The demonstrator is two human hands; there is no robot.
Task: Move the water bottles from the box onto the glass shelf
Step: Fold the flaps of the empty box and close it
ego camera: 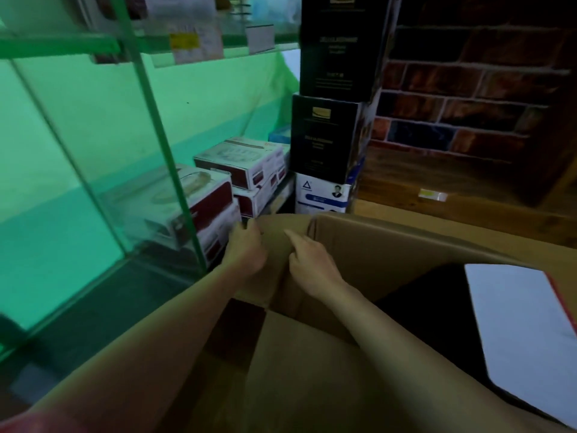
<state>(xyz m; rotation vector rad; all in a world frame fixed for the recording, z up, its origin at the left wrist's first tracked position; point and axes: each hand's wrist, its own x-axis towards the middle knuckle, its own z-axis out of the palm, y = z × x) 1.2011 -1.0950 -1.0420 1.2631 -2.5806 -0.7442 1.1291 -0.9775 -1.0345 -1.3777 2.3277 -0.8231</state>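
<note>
Both hands on the box flap

Your left hand (246,248) grips the cardboard box (390,245) flap's edge, fingers curled; your right hand (307,264) presses it, forefinger straight, beside the glass shelf (150,126).

A stack of two black cartons (331,85) stood against the brick wall (474,89), resting on a white carton with blue print (321,195). To their left, several white-and-red product boxes (243,164) lay piled together on the floor, some seen through green-tinted glass, with a small blue box (279,135) just behind them. A yellow label (432,194) lay on the wooden surface (437,179) below the bricks, and a pale sheet with a red edge (524,332) showed at the lower right.
</note>
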